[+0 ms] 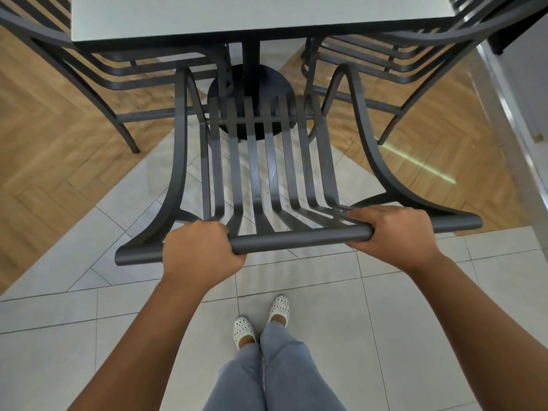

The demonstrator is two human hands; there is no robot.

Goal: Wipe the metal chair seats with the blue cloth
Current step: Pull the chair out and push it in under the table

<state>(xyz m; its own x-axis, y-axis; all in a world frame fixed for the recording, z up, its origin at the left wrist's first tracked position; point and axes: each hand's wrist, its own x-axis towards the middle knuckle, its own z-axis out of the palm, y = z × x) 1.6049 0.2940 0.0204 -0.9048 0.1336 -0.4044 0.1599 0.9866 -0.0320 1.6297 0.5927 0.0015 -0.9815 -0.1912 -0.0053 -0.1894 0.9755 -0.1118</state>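
Gripping top rail (296, 239) of dark metal chair (255, 173): left hand (201, 253) curled round rail left of centre, right hand (397, 232) curled round it right of centre. Slatted seat faces white table (237, 16), front edge near round pedestal base (275, 81). Two more metal chairs (98, 69) flank table. Blue cloth not visible. Floor (415, 292): grey tile, wood herringbone beside.
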